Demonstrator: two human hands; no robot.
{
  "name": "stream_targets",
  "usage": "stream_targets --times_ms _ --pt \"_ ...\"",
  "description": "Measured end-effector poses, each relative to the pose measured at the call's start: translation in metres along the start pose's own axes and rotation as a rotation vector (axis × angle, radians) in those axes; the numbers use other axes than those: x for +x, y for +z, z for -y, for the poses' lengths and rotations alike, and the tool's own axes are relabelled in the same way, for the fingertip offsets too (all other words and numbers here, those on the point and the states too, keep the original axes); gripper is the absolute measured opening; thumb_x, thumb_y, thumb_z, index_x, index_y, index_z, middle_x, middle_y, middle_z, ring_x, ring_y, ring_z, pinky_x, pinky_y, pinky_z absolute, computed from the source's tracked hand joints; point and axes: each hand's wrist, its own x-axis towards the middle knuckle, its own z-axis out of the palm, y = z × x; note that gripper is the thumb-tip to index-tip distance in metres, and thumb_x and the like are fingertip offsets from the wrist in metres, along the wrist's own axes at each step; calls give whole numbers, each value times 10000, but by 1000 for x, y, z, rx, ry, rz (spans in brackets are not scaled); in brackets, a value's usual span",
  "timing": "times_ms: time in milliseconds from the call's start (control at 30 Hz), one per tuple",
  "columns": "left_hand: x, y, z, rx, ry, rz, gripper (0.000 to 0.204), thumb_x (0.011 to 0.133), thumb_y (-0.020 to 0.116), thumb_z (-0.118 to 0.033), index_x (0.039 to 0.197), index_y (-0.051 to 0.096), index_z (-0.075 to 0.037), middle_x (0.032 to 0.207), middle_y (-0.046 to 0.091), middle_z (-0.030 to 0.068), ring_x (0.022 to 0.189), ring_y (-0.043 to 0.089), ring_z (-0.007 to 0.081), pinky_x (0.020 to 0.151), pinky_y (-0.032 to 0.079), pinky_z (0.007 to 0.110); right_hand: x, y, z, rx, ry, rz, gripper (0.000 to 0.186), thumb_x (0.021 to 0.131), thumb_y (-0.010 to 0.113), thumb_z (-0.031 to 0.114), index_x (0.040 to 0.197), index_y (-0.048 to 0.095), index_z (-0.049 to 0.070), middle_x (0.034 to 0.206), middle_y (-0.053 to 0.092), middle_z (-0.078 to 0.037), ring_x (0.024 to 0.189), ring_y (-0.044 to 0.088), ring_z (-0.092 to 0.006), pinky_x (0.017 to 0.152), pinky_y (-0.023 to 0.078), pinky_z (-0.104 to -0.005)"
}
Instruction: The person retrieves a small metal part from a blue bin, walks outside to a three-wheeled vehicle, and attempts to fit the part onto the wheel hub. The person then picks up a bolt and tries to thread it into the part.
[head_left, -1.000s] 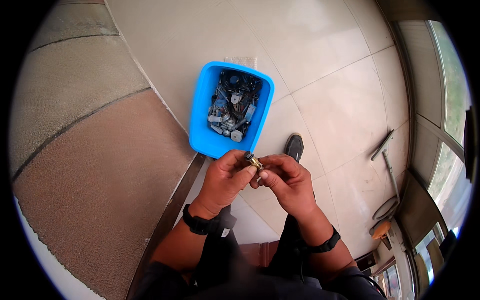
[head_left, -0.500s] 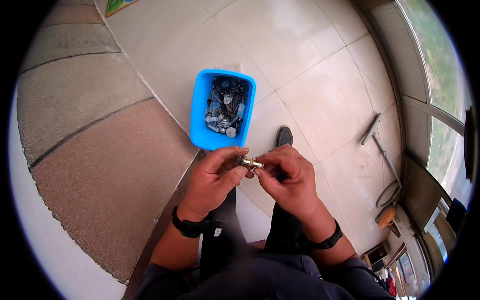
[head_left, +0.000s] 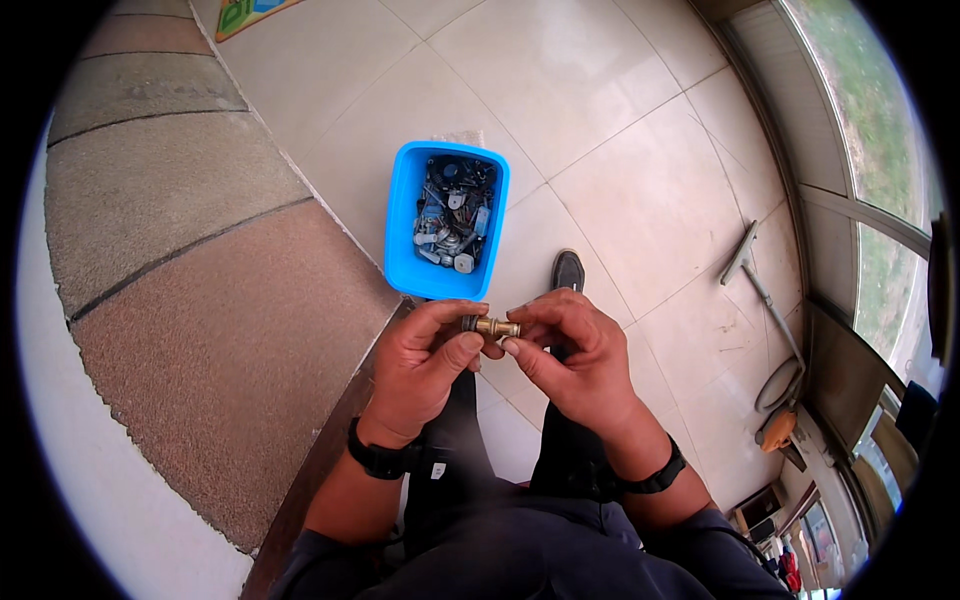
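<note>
Since a second ago the hands have drawn back from the blue bin [head_left: 402, 215], which now sits farther up the floor, while the view has tipped forward. Nearest, the left hand [head_left: 425, 365] pinches the dark-ringed end of a small brass fitting [head_left: 493, 326] between thumb and forefinger; the right hand [head_left: 572, 350] grips the other end with its fingertips. The fitting lies level, long axis left to right, held between both hands above the knees. Beyond, the bin holds mixed grey metal parts on pale tiles

Bare tile around blue bin [head_left: 400, 215] — stone ledge [head_left: 190, 300] leftward
</note>
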Motion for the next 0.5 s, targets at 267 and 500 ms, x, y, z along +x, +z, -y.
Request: stream_targets --times_ms 267,500 --pt "-12 2 8 -154 -107 5 331 1036 544 -319 1149 589 -11 989 670 67 784 634 117 648 467 233 -7 8 7 35 -112 -13 238 785 775 -17 1005 688 -3 963 656 -111 758 688 -152 660 573 -257" --pt "-20 6 19 -253 -205 59 407 1053 466 -412 1146 585 -34 933 647 48 727 604 118 632 454 240 -11 5 15 -23 -159 -31 219 790 767 1 999 703 18 918 655 -100 718 672 -136 620 558 -247"
